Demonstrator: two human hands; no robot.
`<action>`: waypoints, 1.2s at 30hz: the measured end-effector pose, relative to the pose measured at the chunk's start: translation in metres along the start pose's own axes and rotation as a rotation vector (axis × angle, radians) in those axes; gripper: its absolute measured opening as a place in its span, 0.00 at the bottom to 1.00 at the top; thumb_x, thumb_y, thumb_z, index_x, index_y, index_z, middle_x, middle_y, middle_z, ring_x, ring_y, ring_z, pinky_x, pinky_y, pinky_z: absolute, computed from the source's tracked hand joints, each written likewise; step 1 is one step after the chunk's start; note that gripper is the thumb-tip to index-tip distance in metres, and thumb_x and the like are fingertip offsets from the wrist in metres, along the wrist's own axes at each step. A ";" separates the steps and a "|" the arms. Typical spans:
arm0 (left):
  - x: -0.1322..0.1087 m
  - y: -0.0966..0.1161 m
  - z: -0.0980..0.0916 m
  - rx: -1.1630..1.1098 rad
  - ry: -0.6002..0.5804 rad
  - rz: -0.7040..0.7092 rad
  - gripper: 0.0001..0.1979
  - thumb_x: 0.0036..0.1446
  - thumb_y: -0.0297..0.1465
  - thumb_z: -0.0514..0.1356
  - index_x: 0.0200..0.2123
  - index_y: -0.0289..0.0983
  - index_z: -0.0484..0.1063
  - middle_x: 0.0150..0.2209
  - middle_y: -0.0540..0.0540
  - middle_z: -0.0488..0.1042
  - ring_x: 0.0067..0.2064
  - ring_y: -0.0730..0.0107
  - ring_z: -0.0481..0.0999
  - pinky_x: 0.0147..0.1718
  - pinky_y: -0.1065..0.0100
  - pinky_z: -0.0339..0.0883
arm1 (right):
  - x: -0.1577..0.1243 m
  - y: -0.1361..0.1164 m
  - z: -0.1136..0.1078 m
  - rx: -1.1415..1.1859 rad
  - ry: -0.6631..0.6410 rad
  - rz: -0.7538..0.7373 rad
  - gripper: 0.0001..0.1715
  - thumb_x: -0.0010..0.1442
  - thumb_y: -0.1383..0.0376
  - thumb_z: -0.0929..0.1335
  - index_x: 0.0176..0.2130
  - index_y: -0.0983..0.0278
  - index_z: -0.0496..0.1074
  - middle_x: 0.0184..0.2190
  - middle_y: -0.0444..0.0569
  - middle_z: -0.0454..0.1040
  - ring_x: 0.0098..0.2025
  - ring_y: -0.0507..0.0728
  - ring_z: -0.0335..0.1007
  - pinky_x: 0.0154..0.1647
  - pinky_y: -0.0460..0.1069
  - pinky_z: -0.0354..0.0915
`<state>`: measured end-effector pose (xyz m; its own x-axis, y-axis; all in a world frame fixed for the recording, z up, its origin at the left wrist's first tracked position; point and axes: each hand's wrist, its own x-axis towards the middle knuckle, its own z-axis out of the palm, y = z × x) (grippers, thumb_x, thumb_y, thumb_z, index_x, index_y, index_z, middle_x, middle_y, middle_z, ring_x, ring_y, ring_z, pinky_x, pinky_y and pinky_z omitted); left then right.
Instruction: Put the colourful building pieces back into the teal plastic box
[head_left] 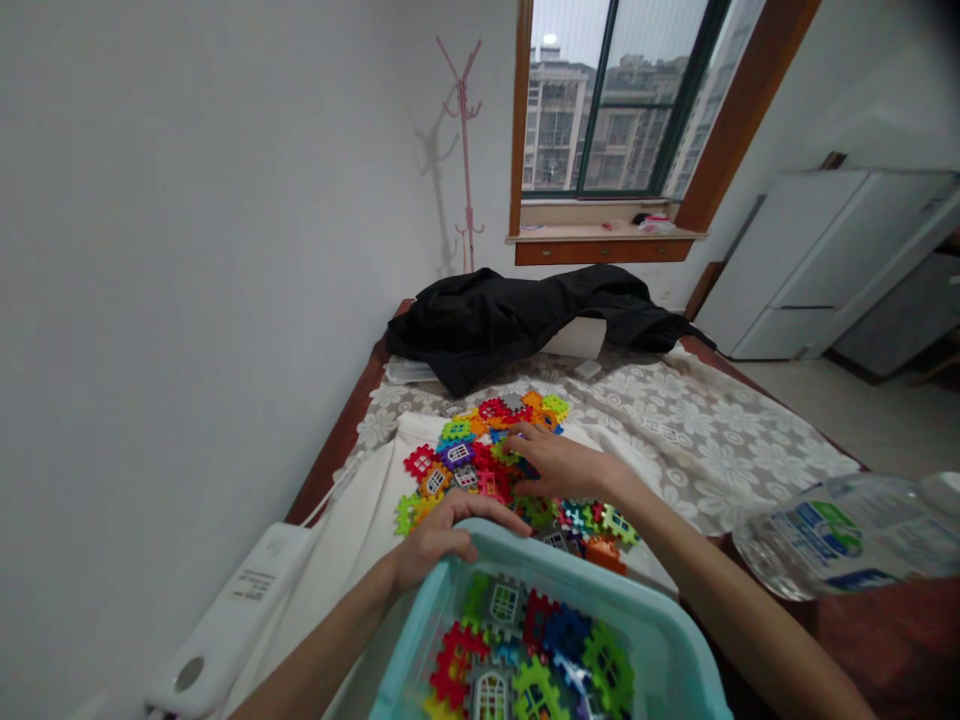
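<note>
My left hand (442, 538) is closed over the far rim of a light teal plastic bin (592, 570), which is tilted near me. Inside the bin lie several colourful interlocking plastic building pieces (536, 690), some with window shapes. Beyond it, a loose pile of the same building pieces (457, 455) spreads over a white cloth (390, 490). My right hand (551, 460) reaches into this pile with fingers bent and apart, touching pieces at its right side. Its fingertips are partly hidden among the pieces, and I cannot make out a piece held in them.
A black garment (495, 315) lies across the table's far end over a white box (577, 338). To the right is a large clear water bottle (840, 535). A white power strip (232, 620) sits at the left edge by the wall. A pink coat rack (466, 160) stands behind.
</note>
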<state>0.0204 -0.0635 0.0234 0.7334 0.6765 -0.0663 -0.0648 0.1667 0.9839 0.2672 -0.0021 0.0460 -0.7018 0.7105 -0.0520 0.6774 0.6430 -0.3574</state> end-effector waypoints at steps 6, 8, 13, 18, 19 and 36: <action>-0.001 0.004 0.002 0.007 0.024 -0.013 0.32 0.35 0.27 0.59 0.47 0.40 0.87 0.45 0.44 0.86 0.40 0.60 0.79 0.36 0.69 0.70 | 0.006 0.005 0.014 0.024 0.000 0.023 0.52 0.50 0.60 0.80 0.68 0.65 0.63 0.66 0.63 0.65 0.69 0.71 0.60 0.68 0.62 0.60; -0.001 0.004 0.002 0.015 0.025 -0.016 0.32 0.35 0.27 0.59 0.47 0.40 0.87 0.45 0.44 0.86 0.40 0.60 0.79 0.36 0.70 0.69 | 0.007 0.004 0.016 0.000 0.014 0.043 0.47 0.52 0.64 0.77 0.67 0.65 0.64 0.67 0.63 0.65 0.68 0.71 0.62 0.67 0.62 0.63; 0.001 0.001 0.001 0.009 0.014 -0.010 0.32 0.34 0.27 0.59 0.46 0.39 0.87 0.42 0.43 0.86 0.39 0.60 0.79 0.35 0.70 0.68 | 0.009 0.002 0.012 -0.068 0.021 0.068 0.39 0.54 0.70 0.69 0.65 0.67 0.66 0.62 0.62 0.69 0.61 0.68 0.69 0.60 0.58 0.68; 0.001 0.001 0.002 -0.023 0.022 -0.020 0.32 0.34 0.27 0.59 0.46 0.39 0.87 0.42 0.44 0.86 0.39 0.61 0.79 0.36 0.71 0.68 | 0.015 0.004 0.014 -0.112 0.062 0.079 0.38 0.57 0.70 0.68 0.66 0.68 0.64 0.59 0.61 0.70 0.58 0.66 0.72 0.58 0.56 0.69; 0.001 0.001 0.002 -0.025 0.025 -0.026 0.32 0.34 0.27 0.59 0.46 0.39 0.87 0.42 0.44 0.86 0.40 0.61 0.79 0.36 0.71 0.68 | 0.016 0.005 0.015 -0.116 0.072 0.077 0.38 0.58 0.70 0.68 0.66 0.67 0.64 0.59 0.61 0.70 0.58 0.65 0.72 0.58 0.56 0.68; -0.001 0.000 0.005 -0.095 0.055 -0.058 0.31 0.33 0.27 0.59 0.44 0.39 0.88 0.41 0.45 0.86 0.37 0.63 0.78 0.35 0.71 0.67 | 0.021 0.004 0.016 -0.207 0.100 0.093 0.25 0.67 0.75 0.61 0.59 0.61 0.71 0.55 0.57 0.73 0.51 0.61 0.76 0.50 0.52 0.69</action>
<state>0.0229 -0.0678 0.0245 0.6995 0.7020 -0.1341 -0.0894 0.2722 0.9581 0.2512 0.0111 0.0286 -0.6158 0.7876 0.0209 0.7761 0.6109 -0.1561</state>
